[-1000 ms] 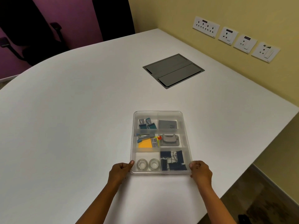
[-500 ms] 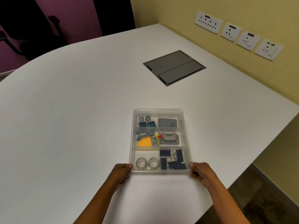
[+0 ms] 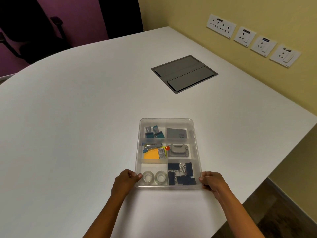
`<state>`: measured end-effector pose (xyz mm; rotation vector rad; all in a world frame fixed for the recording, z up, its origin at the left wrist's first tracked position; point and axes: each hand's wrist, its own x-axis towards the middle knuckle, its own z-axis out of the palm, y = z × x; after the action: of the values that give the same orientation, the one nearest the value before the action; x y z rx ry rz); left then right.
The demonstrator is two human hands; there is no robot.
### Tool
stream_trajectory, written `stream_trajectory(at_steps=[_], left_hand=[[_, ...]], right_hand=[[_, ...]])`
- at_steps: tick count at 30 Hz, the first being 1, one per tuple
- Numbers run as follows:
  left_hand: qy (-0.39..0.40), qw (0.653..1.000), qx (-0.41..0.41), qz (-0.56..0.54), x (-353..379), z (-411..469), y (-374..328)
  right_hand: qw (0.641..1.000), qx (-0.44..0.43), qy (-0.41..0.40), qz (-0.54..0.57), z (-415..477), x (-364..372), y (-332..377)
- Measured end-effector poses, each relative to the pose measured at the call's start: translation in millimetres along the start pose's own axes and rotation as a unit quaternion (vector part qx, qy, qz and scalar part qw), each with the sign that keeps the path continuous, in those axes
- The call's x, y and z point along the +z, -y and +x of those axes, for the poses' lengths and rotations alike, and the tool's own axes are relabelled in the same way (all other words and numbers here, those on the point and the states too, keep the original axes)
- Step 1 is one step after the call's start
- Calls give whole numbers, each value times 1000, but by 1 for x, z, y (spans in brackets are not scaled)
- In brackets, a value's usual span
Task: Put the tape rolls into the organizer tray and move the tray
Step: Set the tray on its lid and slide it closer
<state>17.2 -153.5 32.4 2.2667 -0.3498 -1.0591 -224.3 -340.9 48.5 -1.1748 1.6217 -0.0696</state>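
Note:
A clear plastic organizer tray [image 3: 195,133] rests on the white table [image 3: 85,117]. Two clear tape rolls [image 3: 155,177] lie side by side in its near left compartment. Other compartments hold black binder clips, a grey stapler, an orange sticky pad, teal clips and a grey box. My left hand [image 3: 124,183] grips the tray's near left corner, thumb over the rim. My right hand [image 3: 211,182] grips the near right corner the same way.
A grey cable hatch [image 3: 184,73] is set flush into the table beyond the tray. The table's right edge runs close to the tray, with floor below. White wall sockets [image 3: 244,36] line the yellow wall. Dark chairs [image 3: 34,28] stand at the far left.
Both hands keep their hold on the tray's near corners. The tray seems to have slid slightly away from me; the view has shifted a little.

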Motion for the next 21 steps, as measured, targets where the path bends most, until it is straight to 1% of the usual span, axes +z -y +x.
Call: stream_trajectory(at_steps=[2, 5, 9, 14, 17, 21], left_hand=[[-5, 1000, 5, 0, 1, 6, -9], [-13, 1000, 19, -3, -1, 22, -23], [-3, 998, 16, -58, -7, 54, -52], [-9, 998, 35, -59, -14, 100, -97], [-10, 998, 27, -63, -18, 127, -121], [17, 992, 1, -128, -23, 158, -142]], right_hand=[[1000, -4, 9, 0, 6, -1, 9], [999, -3, 20, 30, 19, 0, 28], [1000, -6, 6, 26, 42, 4, 60], [999, -17, 1, 36, 76, 10, 107], [998, -22, 0, 55, 99, 12, 134], [997, -18, -3, 76, 127, 14, 161]])
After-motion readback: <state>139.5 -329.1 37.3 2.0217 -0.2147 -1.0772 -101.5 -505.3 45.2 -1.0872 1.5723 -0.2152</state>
